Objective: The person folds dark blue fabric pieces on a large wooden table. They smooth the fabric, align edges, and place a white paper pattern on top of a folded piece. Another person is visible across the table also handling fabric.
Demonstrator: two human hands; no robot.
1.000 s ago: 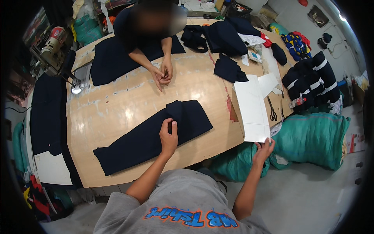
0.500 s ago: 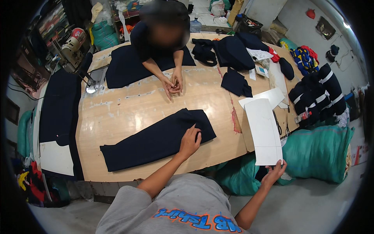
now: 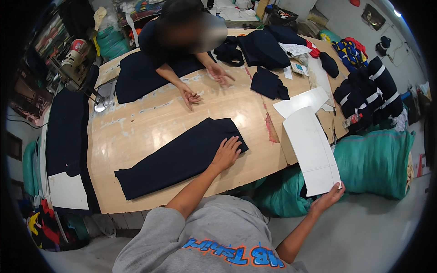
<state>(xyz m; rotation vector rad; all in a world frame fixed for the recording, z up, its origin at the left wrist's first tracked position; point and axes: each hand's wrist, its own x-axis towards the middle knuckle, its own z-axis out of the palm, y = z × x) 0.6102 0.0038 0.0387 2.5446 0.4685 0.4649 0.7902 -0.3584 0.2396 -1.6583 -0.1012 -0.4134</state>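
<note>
Pressing navy cloth (image 3: 182,157), gripping white pattern (image 3: 312,150)

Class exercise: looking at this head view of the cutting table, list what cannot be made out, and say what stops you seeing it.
- Head view: cloth under the left hand, hidden by the hand.
- Right hand fingers behind the white pattern.
- Small items near the scissors: too small.
- Sewing machine: bent and darkened by the fisheye rim.
- Table near edge: partly covered by the person's grey shirt.

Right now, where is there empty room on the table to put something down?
Bare wood lies between the dark cloth and the other person's hands. The far right corner is crowded with dark cloth pieces and white patterns.
</note>
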